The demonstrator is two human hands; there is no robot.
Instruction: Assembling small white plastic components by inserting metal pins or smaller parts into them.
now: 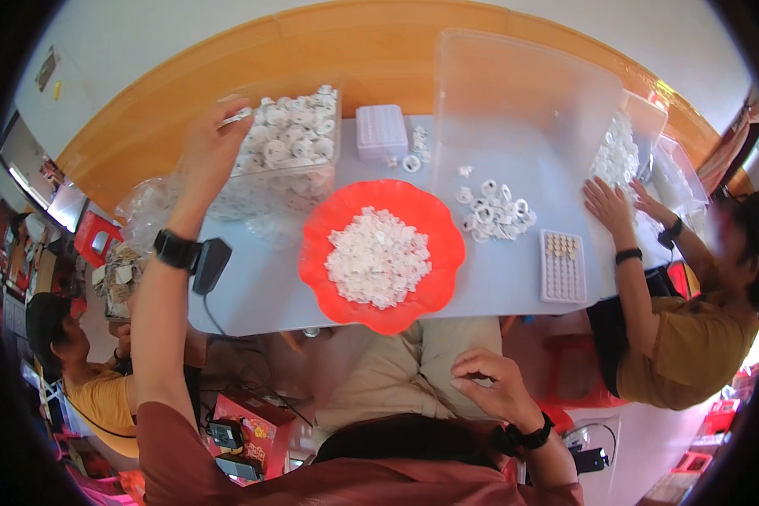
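My left hand (pixel 212 142) reaches over a clear plastic bin (pixel 339 135) at the back left. A white plastic piece (pixel 235 118) is pinched in its fingertips. Many round white plastic parts (pixel 299 126) with dark centres fill the bin. My right hand (pixel 497 386) hovers above my lap, below the table's near edge; its fingers are loosely curled, the thumb stands apart, and nothing shows between them. In front of me sits a red scalloped bowl (pixel 447 253) heaped with small white plastic parts (pixel 378 257).
Right of the bowl lies a pile of white rings (pixel 497 211). A white tray (pixel 562 287) holds several tan round pieces. Behind are a stack of pale trays (pixel 381 131) and an upright clear lid (pixel 523 101). A co-worker's hands (pixel 609 207) touch another bin at right. A cable hangs by my left forearm.
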